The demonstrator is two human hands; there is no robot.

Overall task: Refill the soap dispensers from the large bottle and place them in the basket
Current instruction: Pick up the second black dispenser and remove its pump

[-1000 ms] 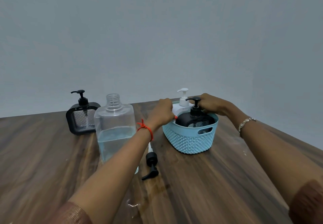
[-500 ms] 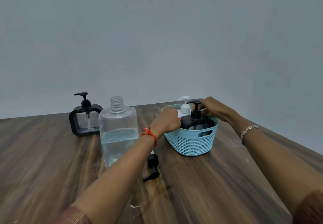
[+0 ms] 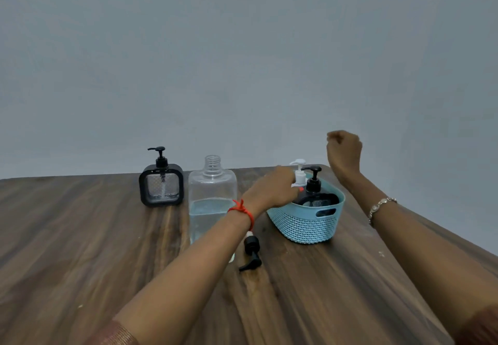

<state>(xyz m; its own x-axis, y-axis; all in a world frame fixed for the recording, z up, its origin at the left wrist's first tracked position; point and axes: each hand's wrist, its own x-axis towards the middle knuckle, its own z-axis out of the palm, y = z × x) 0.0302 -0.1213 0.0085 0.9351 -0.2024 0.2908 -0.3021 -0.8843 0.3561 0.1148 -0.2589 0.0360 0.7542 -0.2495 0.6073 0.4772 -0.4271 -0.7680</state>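
A blue woven basket (image 3: 310, 223) on the wooden table holds a black dispenser (image 3: 314, 188) and a white-pump dispenser (image 3: 298, 175) behind it. My left hand (image 3: 272, 189) rests at the basket's left rim, fingertips touching the white dispenser's neck; whether they grip it is hidden. My right hand (image 3: 345, 150) hovers above the basket's far right with loosely curled fingers, holding nothing. The large clear bottle (image 3: 212, 199), uncapped and about half full, stands left of the basket. A square black dispenser (image 3: 161, 184) stands further left.
A loose black pump cap (image 3: 252, 253) lies on the table (image 3: 80, 250) in front of the large bottle, beside my left forearm. The table's right edge runs diagonally close to the basket. A plain grey wall rises behind.
My right hand has let go of the black dispenser's pump and lifted up and to the right. My left hand stays at the basket. The view has tilted upward.
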